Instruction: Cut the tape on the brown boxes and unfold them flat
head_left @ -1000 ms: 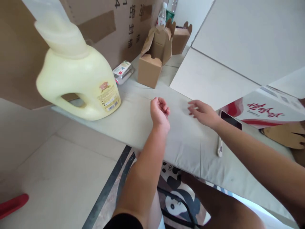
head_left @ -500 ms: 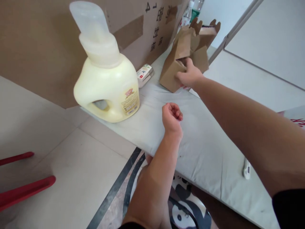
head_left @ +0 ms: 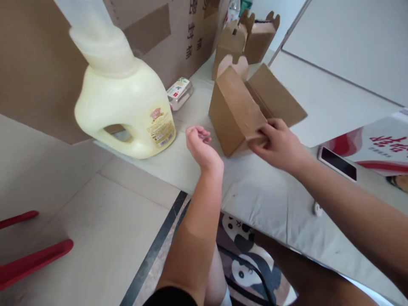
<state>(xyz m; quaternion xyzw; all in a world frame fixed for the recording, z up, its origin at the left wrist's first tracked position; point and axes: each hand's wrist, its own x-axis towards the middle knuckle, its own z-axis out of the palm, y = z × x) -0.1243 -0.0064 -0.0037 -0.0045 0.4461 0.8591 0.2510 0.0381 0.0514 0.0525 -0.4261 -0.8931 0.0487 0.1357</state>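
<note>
In the head view my right hand [head_left: 280,144] grips the near edge of a brown cardboard box [head_left: 226,119], fingers over the top rim and thumb below. The box stands on the pale cloth-covered table with its flaps spread; its inside is mostly hidden. My left hand [head_left: 204,148] hovers to the left of the box, fingers curled in with nothing visible in them. Left of that hand stands a pale yellow detergent bottle [head_left: 124,102] with a handle hole. Between bottle and box lies a small packet with a white label [head_left: 179,91].
Two more cardboard boxes with notched tops [head_left: 261,40] stand behind, near plastic bottles [head_left: 234,10]. A large printed carton [head_left: 146,34] backs the table. On the right are a phone [head_left: 338,163] and a red-and-white package [head_left: 382,142]. Red bars [head_left: 38,259] show at lower left.
My right hand has drawn one box toward me, away from the others behind it. My left hand stays beside it, fingers still curled. The view has shifted right, bringing the phone into sight.
</note>
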